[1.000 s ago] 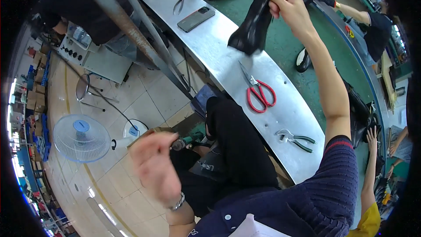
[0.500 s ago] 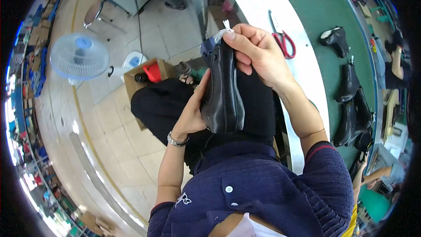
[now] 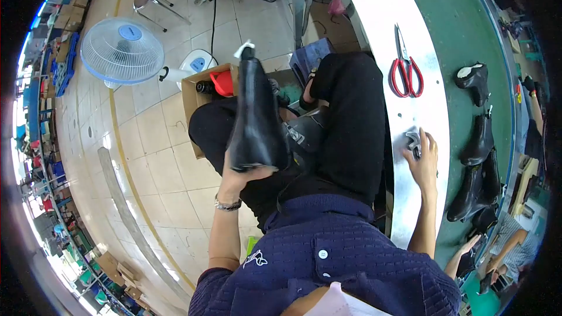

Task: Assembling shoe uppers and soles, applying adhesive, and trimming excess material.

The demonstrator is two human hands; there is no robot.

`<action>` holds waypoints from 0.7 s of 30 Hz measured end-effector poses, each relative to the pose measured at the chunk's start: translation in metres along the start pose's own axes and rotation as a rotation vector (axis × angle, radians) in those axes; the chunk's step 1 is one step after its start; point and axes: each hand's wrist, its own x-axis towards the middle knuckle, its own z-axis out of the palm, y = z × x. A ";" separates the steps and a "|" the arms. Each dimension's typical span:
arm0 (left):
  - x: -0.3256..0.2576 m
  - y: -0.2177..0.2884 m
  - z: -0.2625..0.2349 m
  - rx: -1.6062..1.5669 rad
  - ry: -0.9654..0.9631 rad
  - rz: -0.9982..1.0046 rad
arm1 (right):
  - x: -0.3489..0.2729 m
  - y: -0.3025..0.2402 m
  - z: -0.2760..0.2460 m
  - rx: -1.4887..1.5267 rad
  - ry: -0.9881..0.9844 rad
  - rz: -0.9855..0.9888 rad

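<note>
My left hand grips a black leather boot from below, raised over my lap. White material pokes out at the boot's far, narrow end; its sole end is toward me. On the metal work surface at my right, my right hand is closed around a small grey metal tool, its thumb on one side and fingers on the other. The tool's exact kind is hidden by the hand. Just beyond that hand lie red-handled scissors, blades pointing away.
Several black boots lie on the green belt beyond the metal surface. A fan stands on the tiled floor at left. By my knee, a cardboard box holds a red item. Other people are at far right.
My right hand has let go of the boot's top and moved right to the small metal tool. With my left hand, the boot has shifted left and turned.
</note>
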 end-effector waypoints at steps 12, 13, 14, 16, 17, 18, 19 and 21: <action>0.030 0.055 0.008 -0.362 0.129 -0.453 | 0.002 0.010 -0.008 1.133 -0.148 0.609; 0.034 0.064 0.017 -0.320 0.130 -0.453 | 0.007 -0.007 -0.025 1.380 -0.229 0.765; 0.039 0.069 0.021 -0.315 0.092 -0.446 | 0.012 -0.014 -0.030 1.577 -0.327 0.747; 0.045 0.078 0.023 -0.323 0.062 -0.433 | 0.020 -0.047 -0.051 1.625 -0.445 0.693; 0.048 0.080 0.024 -0.311 0.038 -0.433 | 0.026 -0.065 -0.063 1.500 -0.482 0.643; 0.050 0.082 0.025 -0.301 0.009 -0.434 | 0.032 -0.079 -0.070 1.439 -0.546 0.533; 0.052 0.087 0.027 -0.315 0.015 -0.429 | 0.039 -0.093 -0.074 1.376 -0.612 0.422; 0.054 0.095 0.031 -0.259 -0.021 -0.404 | 0.054 -0.123 -0.086 1.266 -0.718 0.284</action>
